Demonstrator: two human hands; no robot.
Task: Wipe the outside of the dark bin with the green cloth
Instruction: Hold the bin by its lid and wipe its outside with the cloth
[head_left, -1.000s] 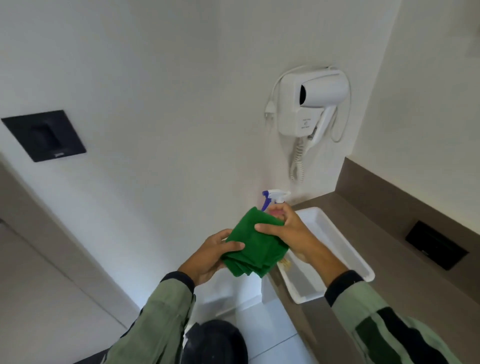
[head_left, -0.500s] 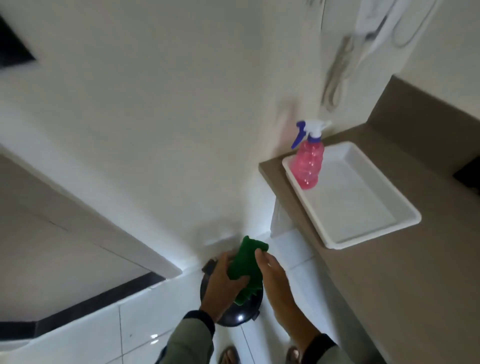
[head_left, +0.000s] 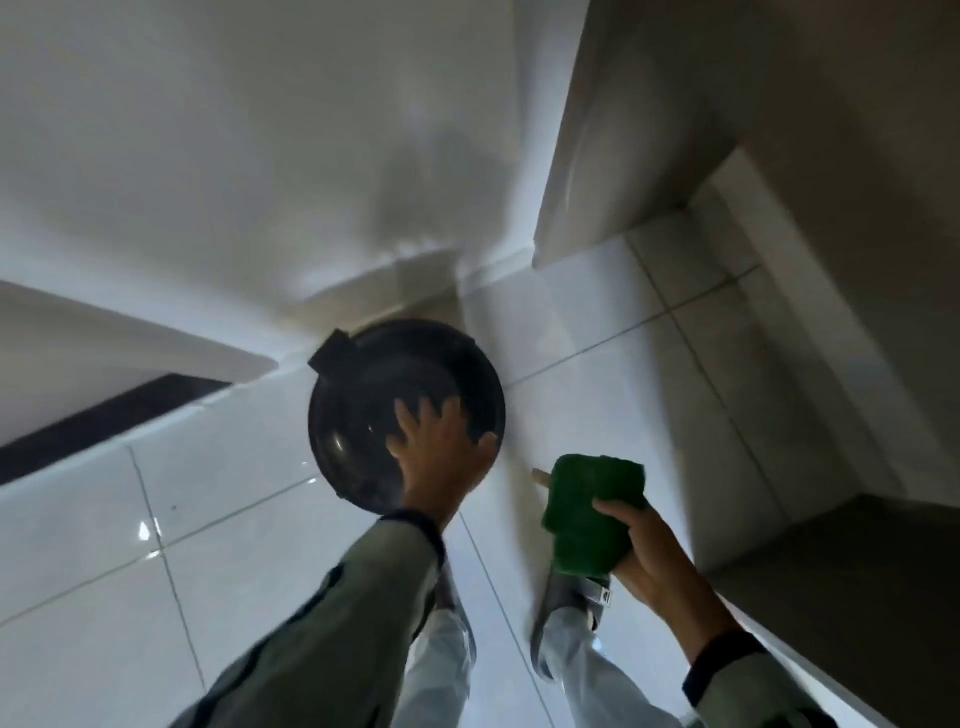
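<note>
While the view tilts steeply down and blurs a little, the dark bin (head_left: 363, 415) shows as a round, glossy black shape on the tiled floor (head_left: 208, 493), seen from above, with a squarish tab jutting from its rim at about ten o'clock and small highlights glinting on its smooth domed top. On that top, toward the bin's four o'clock edge, lies the left hand (head_left: 441, 457), fingers spread flat and unclenched, palm pressing the shiny surface rather than closing around anything; a pale grey-green sleeve with a dark cuff runs back from its wrist toward six o'clock. At three o'clock from the bin, just beside it but apart, the right hand (head_left: 644, 551) is clenched around the green cloth (head_left: 592, 509), a thick, fuzzy wad folded into a blocky bundle whose upper end sticks out above the fingers. Below the cloth, a grey strapped sandal (head_left: 576, 597) and light trouser legs stand on the large, glossy white tiles with thin grey grout lines. A matte white wall (head_left: 260, 156) rises beyond the bin at twelve o'clock, and a flat brown panel (head_left: 831, 597) fills the frame's right side.
</note>
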